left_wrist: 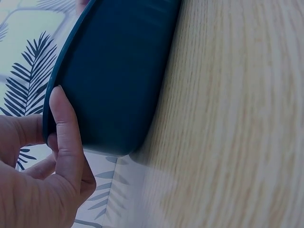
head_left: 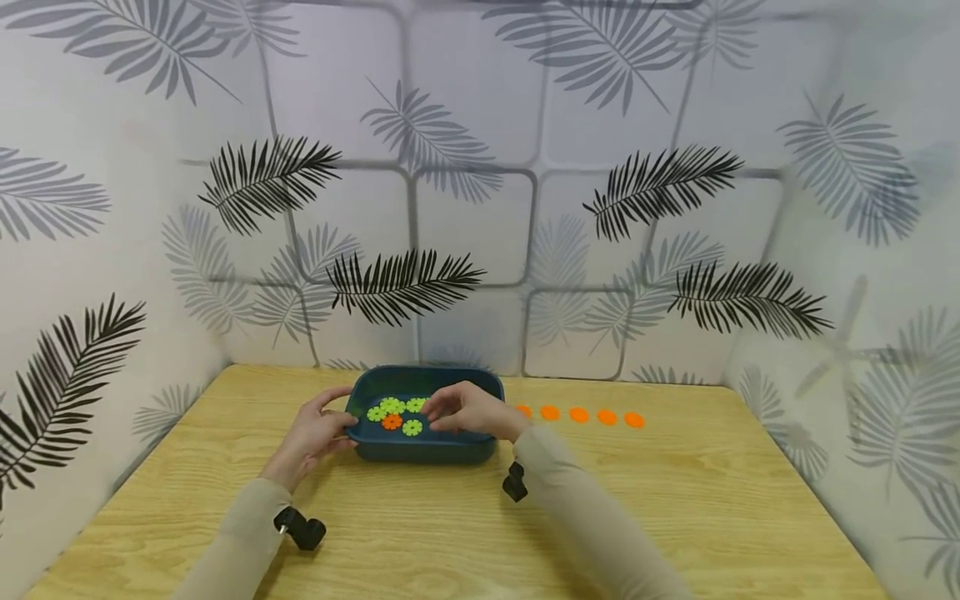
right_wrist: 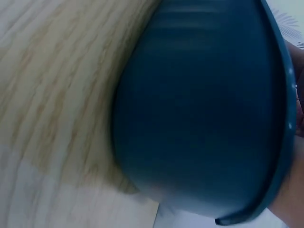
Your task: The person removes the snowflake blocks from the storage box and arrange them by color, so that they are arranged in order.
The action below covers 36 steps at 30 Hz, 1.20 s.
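Note:
A dark blue plastic bin (head_left: 423, 452) stands on the table, holding several yellow-green notched discs (head_left: 412, 427) and one orange notched disc (head_left: 392, 422). My left hand (head_left: 318, 429) grips the bin's left end, with fingers and thumb around the rim; the left wrist view shows this hand (left_wrist: 61, 161) at the rim too. Over the right part of the bin, my right hand (head_left: 468, 410) reaches in from the right, fingers bent and a gap showing between thumb and forefinger. In the right wrist view the bin's side (right_wrist: 194, 109) hides most of that hand.
Several orange discs (head_left: 579, 414) lie in a row on the wooden table (head_left: 420, 533), to the right of the bin. Close behind the bin rises a wall (head_left: 465, 217) with a leaf pattern.

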### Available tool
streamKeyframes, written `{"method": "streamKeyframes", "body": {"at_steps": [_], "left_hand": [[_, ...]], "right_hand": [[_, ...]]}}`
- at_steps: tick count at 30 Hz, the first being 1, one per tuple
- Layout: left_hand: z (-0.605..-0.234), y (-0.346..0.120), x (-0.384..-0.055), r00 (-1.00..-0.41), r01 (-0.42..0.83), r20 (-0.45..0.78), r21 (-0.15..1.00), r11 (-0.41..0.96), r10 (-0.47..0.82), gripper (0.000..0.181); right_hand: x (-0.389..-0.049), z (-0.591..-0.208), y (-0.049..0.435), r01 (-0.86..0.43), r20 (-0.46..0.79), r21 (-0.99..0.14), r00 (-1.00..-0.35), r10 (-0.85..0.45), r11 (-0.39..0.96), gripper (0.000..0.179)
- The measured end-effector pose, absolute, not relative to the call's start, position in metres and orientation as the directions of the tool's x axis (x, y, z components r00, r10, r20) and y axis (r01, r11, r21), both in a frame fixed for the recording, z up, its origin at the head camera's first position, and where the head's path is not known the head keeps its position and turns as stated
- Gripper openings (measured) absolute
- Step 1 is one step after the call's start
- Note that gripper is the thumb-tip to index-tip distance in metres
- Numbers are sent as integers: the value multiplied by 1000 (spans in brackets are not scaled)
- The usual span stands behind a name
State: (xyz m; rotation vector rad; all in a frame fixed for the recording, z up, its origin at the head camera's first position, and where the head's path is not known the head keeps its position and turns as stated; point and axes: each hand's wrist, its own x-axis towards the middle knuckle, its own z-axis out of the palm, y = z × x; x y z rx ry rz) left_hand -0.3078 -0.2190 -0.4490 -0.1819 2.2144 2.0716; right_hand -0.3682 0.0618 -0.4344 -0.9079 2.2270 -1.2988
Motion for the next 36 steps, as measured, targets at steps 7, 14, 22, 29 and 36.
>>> {"method": "streamKeyframes", "body": {"at_steps": [7,14,22,29,36], "left_hand": [[-451,-220,-310,-984,-176,-174,983,61,-26,60],[-449,-219,-309,-984,-177,-176,983,49,-24,60],[-450,-220,-310,-982,-187,-185,980,66,-33,58],[-449,-221,-310,-983,-182,-180,980,80,-33,58],[-448,-219,-309,-983,-184,-183,980,71,-30,59]], "right_hand": [[-369,-440,43,-328,-37,-864,-716,-697,382,30],[-371,-443,30,-294,-87,-868,-705,-704,401,31],[-377,-444,21,-295,-104,-851,-716,-690,434,33],[-381,-444,15,-309,-128,-828,-708,-695,467,38],[-384,-449,7,-402,-134,-760,-671,-729,510,41]]}}
